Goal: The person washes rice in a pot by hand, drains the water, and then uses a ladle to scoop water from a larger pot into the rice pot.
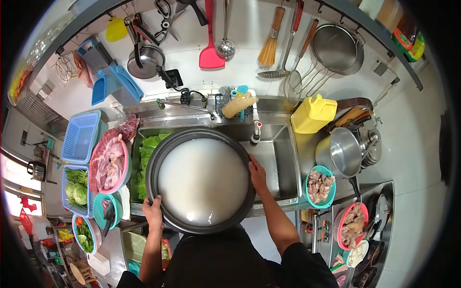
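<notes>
A large, dark round pot filled with cloudy whitish water is held over the front of the sink. My left hand grips its rim at the lower left, thumb on top. On the right side of the rim, my right hand has hold of it, fingers partly hidden by the pot. What lies under the water cannot be seen. Green leafy vegetables show in the left sink basin, partly covered by the pot. The right steel basin lies beside my right hand.
A pink basin of raw meat and blue baskets stand left. On the right are a yellow jug, a metal pot and a teal bowl of meat pieces. A faucet reaches over the sink; utensils hang behind.
</notes>
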`<state>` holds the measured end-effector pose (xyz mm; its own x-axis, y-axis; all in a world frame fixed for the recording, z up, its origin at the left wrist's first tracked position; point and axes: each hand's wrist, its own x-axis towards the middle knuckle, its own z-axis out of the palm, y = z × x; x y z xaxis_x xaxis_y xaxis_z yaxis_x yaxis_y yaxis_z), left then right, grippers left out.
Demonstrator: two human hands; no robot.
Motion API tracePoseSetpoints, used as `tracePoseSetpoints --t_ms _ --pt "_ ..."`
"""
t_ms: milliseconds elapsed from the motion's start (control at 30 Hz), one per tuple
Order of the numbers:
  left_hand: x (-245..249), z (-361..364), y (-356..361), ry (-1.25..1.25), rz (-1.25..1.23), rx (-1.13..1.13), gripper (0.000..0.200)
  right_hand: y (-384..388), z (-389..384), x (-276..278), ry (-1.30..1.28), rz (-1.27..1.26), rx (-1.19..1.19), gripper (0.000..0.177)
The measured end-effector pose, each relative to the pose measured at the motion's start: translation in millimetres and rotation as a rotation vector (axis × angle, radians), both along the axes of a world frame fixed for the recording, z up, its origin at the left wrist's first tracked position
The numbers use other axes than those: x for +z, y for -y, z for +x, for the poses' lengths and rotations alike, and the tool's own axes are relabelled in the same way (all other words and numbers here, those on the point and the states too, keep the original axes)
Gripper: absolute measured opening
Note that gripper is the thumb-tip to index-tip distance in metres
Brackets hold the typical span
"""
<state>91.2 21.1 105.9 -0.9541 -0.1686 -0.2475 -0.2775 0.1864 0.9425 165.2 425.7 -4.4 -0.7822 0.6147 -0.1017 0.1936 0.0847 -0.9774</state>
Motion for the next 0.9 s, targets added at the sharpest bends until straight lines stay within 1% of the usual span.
tracePoseSetpoints --t_ms 100,167,300,367,400,500,600,733,900 --pt "5 2 -7 -0.019 -0.027 0.004 0.012 -7 3 -22 -0.074 -0.161 -0.037 0.043" --pt "2 1 -7 -0.029 -0.028 0.002 0.012 -11 5 -35 -0.080 -0.174 -0.085 0.045" --pt "1 2 -8 -0.041 -0.031 -0.013 0.012 -11 14 -25 -0.068 -0.253 -0.187 0.049" --pt "4 2 -11 -0.052 -0.029 -0.013 0.012 -15 14 -46 -0.096 -0.279 -0.217 0.050" --pt "5 2 -12 -0.054 -0.027 -0.011 0.012 -16 11 -45 -0.116 -0.290 -0.235 0.050" --pt "9 1 -17 -0.066 -0.017 -0.034 0.011 -16 18 -40 -0.067 -0.298 -0.224 0.049" --pt "26 7 -28 -0.060 -0.042 -0.049 0.009 -19 16 -60 -0.066 -0.305 -0.232 0.049" --pt "20 5 -26 -0.080 0.023 -0.068 0.008 -19 15 -73 -0.057 -0.264 -0.273 0.048" --pt "23 3 -29 -0.084 -0.046 -0.106 0.012 -20 16 -74 0.012 -0.172 -0.315 0.047"
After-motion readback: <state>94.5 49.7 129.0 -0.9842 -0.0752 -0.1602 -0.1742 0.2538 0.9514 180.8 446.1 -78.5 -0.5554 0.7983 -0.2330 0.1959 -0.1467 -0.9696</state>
